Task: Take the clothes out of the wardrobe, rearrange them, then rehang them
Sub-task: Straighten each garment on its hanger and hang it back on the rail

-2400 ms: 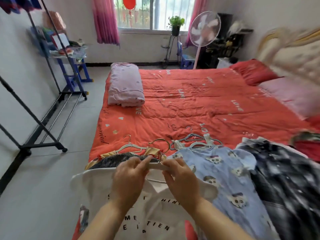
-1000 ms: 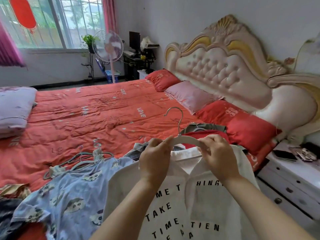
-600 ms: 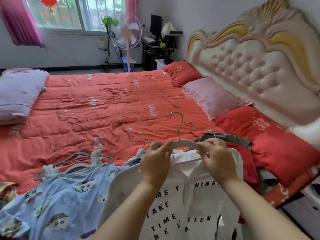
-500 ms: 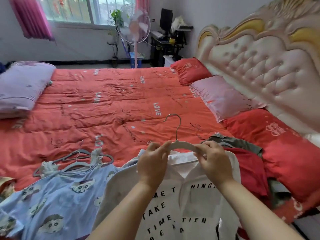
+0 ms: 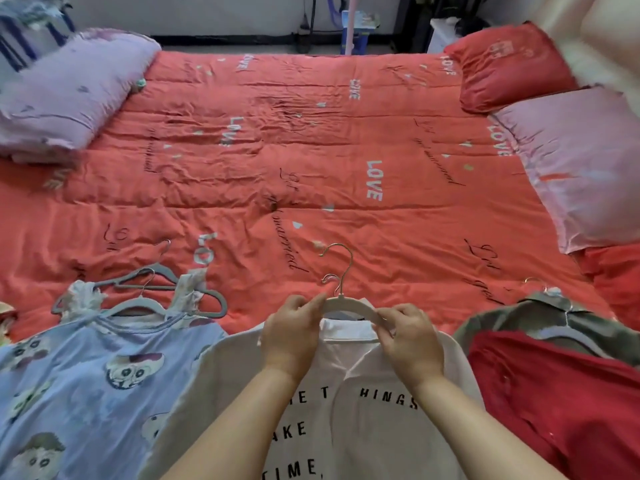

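Left grip (image 5: pixel 294 327) and right grip (image 5: pixel 412 341) each pinch one arm of the hanger (image 5: pixel 349 304), bottom centre of frame. White shirt (image 5: pixel 363 427) on it, at bed (image 5: pixel 277 150) near edge, between blue top (image 5: pixel 86 375) and red top (image 5: pixel 554 393).

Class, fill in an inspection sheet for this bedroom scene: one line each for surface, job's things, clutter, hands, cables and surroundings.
Surface: wrinkled red quilt covers the bed.
Job's things: white lettered shirt on a pale hanger, nearest the camera; blue cartoon-print garment to its left, grey hangers at its top; red garment and olive garment to its right.
Clutter: folded lilac blanket far left; red pillow and pink pillow on the right.
Hands: left hand and right hand both pinch the pale hanger.
Cables: nothing seen for certain.
Surroundings: headboard, top right.
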Demonstrator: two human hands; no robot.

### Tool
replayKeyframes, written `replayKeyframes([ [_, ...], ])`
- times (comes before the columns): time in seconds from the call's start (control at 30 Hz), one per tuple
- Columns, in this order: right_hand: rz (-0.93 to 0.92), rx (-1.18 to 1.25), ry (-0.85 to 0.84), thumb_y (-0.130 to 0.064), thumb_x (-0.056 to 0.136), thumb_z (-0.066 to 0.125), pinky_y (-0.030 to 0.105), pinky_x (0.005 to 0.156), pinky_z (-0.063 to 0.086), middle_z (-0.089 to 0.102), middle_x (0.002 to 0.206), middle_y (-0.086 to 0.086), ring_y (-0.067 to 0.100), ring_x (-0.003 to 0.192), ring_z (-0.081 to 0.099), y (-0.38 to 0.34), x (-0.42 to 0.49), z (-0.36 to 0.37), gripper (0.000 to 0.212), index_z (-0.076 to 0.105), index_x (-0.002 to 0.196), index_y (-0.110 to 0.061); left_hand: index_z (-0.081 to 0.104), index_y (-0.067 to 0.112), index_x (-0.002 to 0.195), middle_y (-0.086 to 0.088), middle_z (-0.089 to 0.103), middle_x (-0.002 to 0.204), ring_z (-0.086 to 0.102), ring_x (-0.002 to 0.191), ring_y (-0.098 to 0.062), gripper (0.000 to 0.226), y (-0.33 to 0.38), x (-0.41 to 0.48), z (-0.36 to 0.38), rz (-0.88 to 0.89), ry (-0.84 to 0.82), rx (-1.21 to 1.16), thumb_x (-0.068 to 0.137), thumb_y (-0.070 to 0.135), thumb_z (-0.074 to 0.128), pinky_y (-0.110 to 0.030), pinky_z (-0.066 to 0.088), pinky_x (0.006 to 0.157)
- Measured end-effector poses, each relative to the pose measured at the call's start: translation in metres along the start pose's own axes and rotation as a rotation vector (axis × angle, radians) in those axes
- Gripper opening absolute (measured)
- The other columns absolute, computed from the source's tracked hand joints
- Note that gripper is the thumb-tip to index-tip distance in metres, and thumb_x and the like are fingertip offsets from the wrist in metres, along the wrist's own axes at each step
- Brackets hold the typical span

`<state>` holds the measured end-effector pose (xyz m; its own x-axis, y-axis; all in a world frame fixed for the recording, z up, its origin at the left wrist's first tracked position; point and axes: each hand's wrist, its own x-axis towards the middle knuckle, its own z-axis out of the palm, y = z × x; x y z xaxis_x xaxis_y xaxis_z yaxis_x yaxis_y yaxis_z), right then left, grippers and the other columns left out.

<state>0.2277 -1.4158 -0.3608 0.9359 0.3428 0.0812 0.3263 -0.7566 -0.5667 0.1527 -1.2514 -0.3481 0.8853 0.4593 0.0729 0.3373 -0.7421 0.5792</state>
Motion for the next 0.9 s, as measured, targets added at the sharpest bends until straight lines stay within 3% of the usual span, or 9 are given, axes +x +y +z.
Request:
replayKeyframes([
  [0.1, 0.068, -0.021, -0.101, -0.021, 0.078, 0.07, 0.038, 0.083, 0.039, 0.063, 0.097, -0.001, 0.026, 0.096, 0.055, 0.021, 0.018, 0.042, 0.024, 0.071, 0.102, -0.027, 0.047, 0.032, 0.134, -0.001, 0.056, 0.123, 0.056, 0.109, -0.027, 0.048, -0.024, 0.01, 0.028, -0.058, -0.106, 0.049, 0.087, 0.021, 0.047, -0.04, 0.046, 0.088],
  [0.2, 0.059, -0.239, -0.332, -0.036, 0.085, 0.061, 0.039, 0.105, 0.023, 0.046, 0.135, -0.002, 0.022, 0.13, 0.036, 0.043, 0.019, 0.08, 0.05, 0.047, 0.134, -0.032, 0.02, 0.029, 0.148, 0.001, 0.017, 0.153, 0.02, 0.14, -0.019, 0.063, -0.048, 0.001, 0.058, -0.11, -0.361, 0.266, 0.093, 0.03, 0.05, -0.033, 0.024, 0.108],
  [0.27, 0.059, -0.34, -0.493, -0.043, 0.092, 0.048, 0.044, 0.112, 0.011, 0.023, 0.151, -0.003, 0.021, 0.142, 0.013, 0.055, 0.012, 0.099, 0.055, 0.029, 0.143, -0.036, 0.009, 0.03, 0.149, -0.001, -0.001, 0.157, 0.003, 0.144, -0.021, 0.067, -0.061, -0.01, 0.076, -0.141, -0.511, 0.351, 0.095, 0.037, 0.047, -0.036, 0.012, 0.113],
  [0.33, 0.035, -0.391, -0.58, -0.046, 0.094, 0.034, 0.048, 0.112, 0.006, 0.013, 0.156, 0.001, 0.022, 0.144, 0.001, 0.064, 0.003, 0.112, 0.051, 0.024, 0.143, -0.036, 0.005, 0.031, 0.149, -0.004, -0.009, 0.157, -0.004, 0.144, -0.026, 0.068, -0.072, -0.02, 0.089, -0.151, -0.601, 0.414, 0.095, 0.04, 0.045, -0.041, 0.004, 0.116],
  [0.4, 0.001, -0.44, -0.641, -0.043, 0.096, 0.03, 0.05, 0.113, 0.004, 0.007, 0.157, 0.002, 0.025, 0.145, -0.004, 0.071, -0.005, 0.118, 0.051, 0.021, 0.145, -0.035, 0.009, 0.029, 0.148, -0.005, -0.01, 0.157, -0.001, 0.143, -0.028, 0.066, -0.078, -0.029, 0.096, -0.155, -0.649, 0.441, 0.094, 0.037, 0.046, -0.041, 0.011, 0.115],
  [0.6, -0.013, -0.417, -0.568, -0.036, 0.096, 0.041, 0.046, 0.114, 0.003, 0.013, 0.155, 0.001, 0.025, 0.144, -0.001, 0.06, -0.006, 0.107, 0.052, 0.023, 0.145, -0.033, 0.02, 0.027, 0.145, -0.003, 0.005, 0.156, 0.011, 0.141, -0.023, 0.061, -0.071, -0.031, 0.081, -0.15, -0.56, 0.399, 0.092, 0.034, 0.05, -0.036, 0.024, 0.109],
  [0.77, -0.107, -0.248, -0.403, -0.017, 0.081, 0.067, 0.047, 0.105, 0.028, 0.05, 0.131, 0.012, 0.034, 0.127, 0.042, 0.019, -0.014, 0.077, 0.04, 0.06, 0.12, -0.015, 0.033, 0.024, 0.141, -0.002, 0.026, 0.15, 0.025, 0.137, -0.021, 0.053, -0.049, -0.032, 0.028, -0.114, -0.404, 0.332, 0.092, 0.029, 0.052, -0.034, 0.027, 0.105],
  [0.83, -0.141, -0.242, -0.406, -0.017, 0.082, 0.065, 0.044, 0.104, 0.03, 0.05, 0.131, 0.009, 0.031, 0.125, 0.043, -0.005, -0.022, 0.064, 0.038, 0.06, 0.119, -0.016, 0.056, 0.018, 0.124, -0.007, 0.054, 0.126, 0.052, 0.116, -0.028, 0.049, -0.044, -0.039, -0.003, -0.035, -0.29, 0.283, 0.077, 0.019, 0.07, -0.038, 0.044, 0.089],
  [0.9, -0.2, -0.218, -0.377, -0.014, 0.079, 0.069, 0.044, 0.097, 0.038, 0.054, 0.125, 0.009, 0.032, 0.118, 0.05, -0.034, -0.033, 0.05, 0.038, 0.062, 0.116, -0.015, 0.069, 0.014, 0.096, -0.007, 0.066, 0.094, 0.066, 0.083, -0.029, 0.045, -0.046, -0.052, -0.033, 0.025, -0.187, 0.244, 0.053, 0.01, 0.082, -0.037, 0.053, 0.062],
])
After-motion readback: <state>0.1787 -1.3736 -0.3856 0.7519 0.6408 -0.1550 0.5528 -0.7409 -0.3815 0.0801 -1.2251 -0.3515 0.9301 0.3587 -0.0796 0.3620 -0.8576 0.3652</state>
